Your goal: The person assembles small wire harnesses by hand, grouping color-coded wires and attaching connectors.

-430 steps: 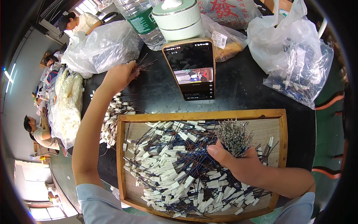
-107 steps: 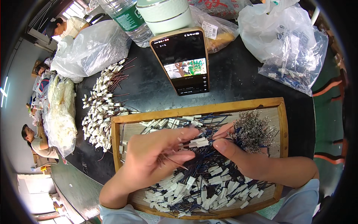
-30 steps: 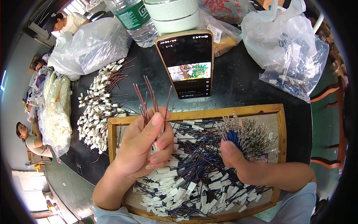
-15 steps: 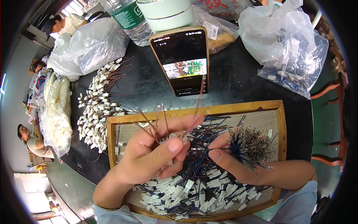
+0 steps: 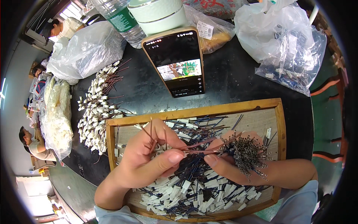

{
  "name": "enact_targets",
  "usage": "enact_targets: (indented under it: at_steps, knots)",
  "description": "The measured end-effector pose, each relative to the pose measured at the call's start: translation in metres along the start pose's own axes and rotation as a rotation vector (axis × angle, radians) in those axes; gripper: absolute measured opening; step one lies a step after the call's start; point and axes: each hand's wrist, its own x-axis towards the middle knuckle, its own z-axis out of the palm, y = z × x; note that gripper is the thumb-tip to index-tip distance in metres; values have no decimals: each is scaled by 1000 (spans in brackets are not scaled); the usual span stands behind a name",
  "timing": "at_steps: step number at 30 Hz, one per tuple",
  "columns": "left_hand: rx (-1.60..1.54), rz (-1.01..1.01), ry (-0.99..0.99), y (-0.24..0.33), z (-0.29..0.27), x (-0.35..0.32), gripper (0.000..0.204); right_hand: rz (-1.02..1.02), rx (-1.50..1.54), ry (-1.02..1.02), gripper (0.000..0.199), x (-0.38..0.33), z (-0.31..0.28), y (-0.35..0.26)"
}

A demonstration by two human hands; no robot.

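My left hand [image 5: 143, 160] is closed, thumb against forefinger, on several reddish-brown wires [image 5: 199, 143]. Some of these wires stretch across to my right hand, while others poke up between the left fingers. White connectors are partly hidden in the left palm. My right hand [image 5: 222, 166] is closed round a thick bundle of dark wires [image 5: 248, 155] with small metal terminals fanning out at the end. Its thumb and forefinger meet near the reddish wires; whether they grip them I cannot tell. Beneath both hands, white connectors with dark blue wires [image 5: 179, 194] fill a wood-framed tray [image 5: 194, 109].
A heap of white connectors with reddish wires [image 5: 95, 112] lies left of the tray. Behind the tray a phone [image 5: 179, 84] leans on a pale green container [image 5: 158, 16], near a water bottle [image 5: 121, 18]. Plastic bags [image 5: 276, 33] stand around. Other people sit at far left.
The reddish wires in my left hand have swung down from upright to point toward my right hand. The dark wire with a white piece between my fingertips no longer shows there.
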Motion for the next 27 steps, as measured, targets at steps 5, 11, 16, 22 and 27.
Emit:
enact_targets:
  at_steps: [5, 11, 16, 22, 27]
  knots:
    - [473, 132, -69, 3, 4, -2, 18, -199, -245, -138, 16, 5, -8, 9]
    - [555, 116, -113, 8, 6, -4, 16, -199, -116, -149, 19, 4, -2, 15]
    - [455, 44, 112, 11, -3, -13, 13, -197, -183, -56, 15, 4, -4, 13]
    - [349, 8, 205, 12, -11, -15, 12, -135, -305, 85, 8, 5, -1, 10]
    - [266, -60, 234, 15, -17, -7, 12, 60, -4, 108, 13, 4, 2, 2]
